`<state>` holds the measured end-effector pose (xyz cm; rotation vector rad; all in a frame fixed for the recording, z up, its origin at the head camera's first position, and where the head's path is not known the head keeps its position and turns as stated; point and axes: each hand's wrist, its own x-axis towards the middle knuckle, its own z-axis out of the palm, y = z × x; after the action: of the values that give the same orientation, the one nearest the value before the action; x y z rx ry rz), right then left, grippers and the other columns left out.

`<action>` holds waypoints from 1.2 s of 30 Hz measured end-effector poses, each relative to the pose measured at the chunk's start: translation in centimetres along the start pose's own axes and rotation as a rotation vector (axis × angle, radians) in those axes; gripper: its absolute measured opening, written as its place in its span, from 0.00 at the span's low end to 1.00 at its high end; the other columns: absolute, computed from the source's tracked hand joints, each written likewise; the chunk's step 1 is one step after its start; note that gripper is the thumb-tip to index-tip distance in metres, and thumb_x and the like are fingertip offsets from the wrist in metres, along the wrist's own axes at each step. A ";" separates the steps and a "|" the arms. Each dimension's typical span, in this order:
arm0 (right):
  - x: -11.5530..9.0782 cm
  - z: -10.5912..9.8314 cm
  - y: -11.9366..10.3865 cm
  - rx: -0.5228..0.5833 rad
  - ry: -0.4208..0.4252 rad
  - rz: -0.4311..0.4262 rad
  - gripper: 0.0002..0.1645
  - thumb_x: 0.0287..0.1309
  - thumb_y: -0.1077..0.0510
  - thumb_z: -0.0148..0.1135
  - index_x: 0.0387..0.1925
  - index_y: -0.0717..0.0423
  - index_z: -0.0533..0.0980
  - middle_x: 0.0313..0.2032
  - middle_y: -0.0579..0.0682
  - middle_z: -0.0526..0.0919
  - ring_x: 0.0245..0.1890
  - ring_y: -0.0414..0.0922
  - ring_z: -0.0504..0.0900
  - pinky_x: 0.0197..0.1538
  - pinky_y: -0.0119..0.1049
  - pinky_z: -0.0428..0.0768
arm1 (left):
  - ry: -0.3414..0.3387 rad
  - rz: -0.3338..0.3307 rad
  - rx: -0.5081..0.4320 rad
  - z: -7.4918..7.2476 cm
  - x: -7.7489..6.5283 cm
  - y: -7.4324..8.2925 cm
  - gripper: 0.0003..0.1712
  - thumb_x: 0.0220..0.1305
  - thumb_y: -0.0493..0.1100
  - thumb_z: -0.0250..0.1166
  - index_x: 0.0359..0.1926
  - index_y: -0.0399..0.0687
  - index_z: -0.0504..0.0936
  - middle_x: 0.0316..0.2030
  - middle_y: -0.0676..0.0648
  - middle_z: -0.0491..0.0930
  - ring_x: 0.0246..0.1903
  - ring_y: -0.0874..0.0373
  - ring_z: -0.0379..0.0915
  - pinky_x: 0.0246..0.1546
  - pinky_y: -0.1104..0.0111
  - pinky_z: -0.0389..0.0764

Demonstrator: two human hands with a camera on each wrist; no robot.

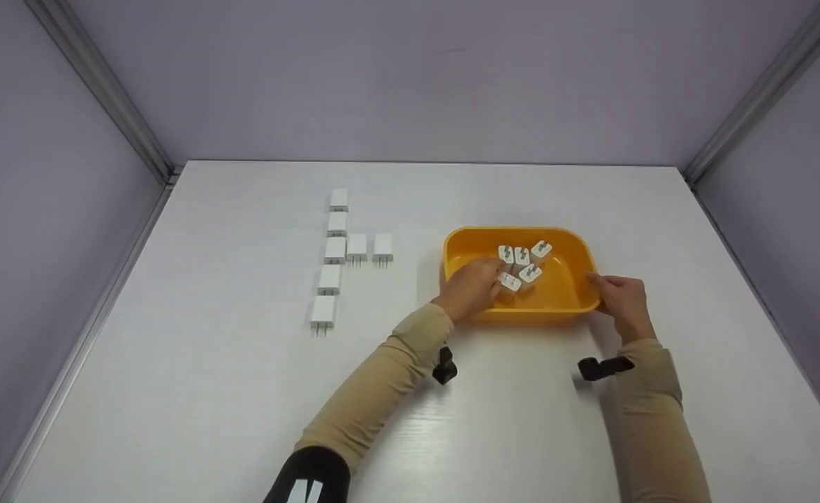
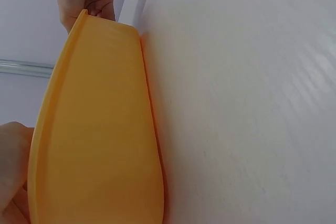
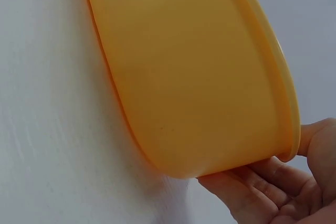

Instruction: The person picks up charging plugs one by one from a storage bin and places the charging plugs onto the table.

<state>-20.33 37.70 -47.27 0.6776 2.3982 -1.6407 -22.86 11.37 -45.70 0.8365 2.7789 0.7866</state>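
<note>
An orange plastic tub point(image 1: 522, 316) holds several white plug-in chargers point(image 1: 522, 256), most with their prong faces up. My left hand point(image 1: 471, 288) reaches over the tub's near left rim, fingertips against a charger point(image 1: 510, 281); the hand itself hides whether they grip it. In the left wrist view the tub's wall point(image 2: 100, 119) covers the fingers of this hand point(image 2: 11, 169). My right hand point(image 1: 623, 302) holds the tub's right end, thumb at the rim and fingers against the outer wall, as the right wrist view shows of the hand point(image 3: 283, 192).
Left of the tub, several white chargers point(image 1: 330, 279) lie in a column on the white table point(image 1: 193, 335). Two more chargers point(image 1: 383, 248) lie beside its middle, to the right. Pale walls point(image 1: 410, 84) enclose the back and sides.
</note>
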 end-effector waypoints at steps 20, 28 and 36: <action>0.0 0.2 -0.1 0.000 0.008 0.036 0.36 0.65 0.44 0.55 0.62 0.69 0.69 0.31 0.37 0.77 0.28 0.29 0.79 0.35 0.19 0.82 | -0.090 0.086 -0.013 0.8 0.8 -0.4 0.22 0.70 0.38 0.54 0.64 0.47 0.72 0.64 0.47 0.74 0.64 0.55 0.71 0.69 0.68 0.70; 0.0 0.1 0.0 -0.004 0.002 0.035 0.37 0.64 0.44 0.55 0.62 0.69 0.68 0.31 0.38 0.78 0.29 0.30 0.79 0.36 0.19 0.82 | -0.179 0.074 -0.066 0.8 1.1 -0.6 0.21 0.72 0.40 0.53 0.64 0.48 0.72 0.67 0.50 0.70 0.66 0.57 0.68 0.69 0.68 0.70; -0.1 0.0 0.0 -0.003 0.009 -0.004 0.37 0.64 0.45 0.55 0.61 0.71 0.69 0.28 0.36 0.78 0.28 0.29 0.81 0.35 0.19 0.82 | -0.159 0.087 -0.112 0.6 1.0 -0.5 0.19 0.70 0.36 0.54 0.60 0.47 0.76 0.66 0.48 0.72 0.65 0.54 0.70 0.69 0.67 0.70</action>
<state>-20.27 37.67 -47.24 0.6817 2.4090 -1.6384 -23.71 11.84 -46.48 0.9593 2.5508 0.8418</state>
